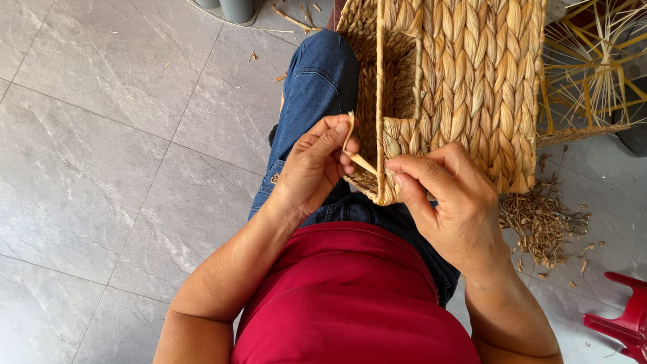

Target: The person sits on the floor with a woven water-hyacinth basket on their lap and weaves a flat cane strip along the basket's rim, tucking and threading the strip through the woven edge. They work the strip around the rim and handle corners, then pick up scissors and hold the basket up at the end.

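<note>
A woven straw basket (472,74) with a handle cut-out rests on my lap, tilted on its side. My left hand (313,165) pinches a loose straw strand (357,158) that sticks out at the basket's near corner. My right hand (448,202) grips that corner of the basket, thumb and fingers pressed on the weave beside the strand. I wear blue jeans (317,87) and a red shirt (350,296).
A pile of cut straw scraps (542,222) lies on the grey tiled floor (121,148) at right. A yellow wire frame with straw strands (593,61) stands at upper right. A red plastic stool (623,323) shows at lower right. Grey pots (232,8) sit at the top.
</note>
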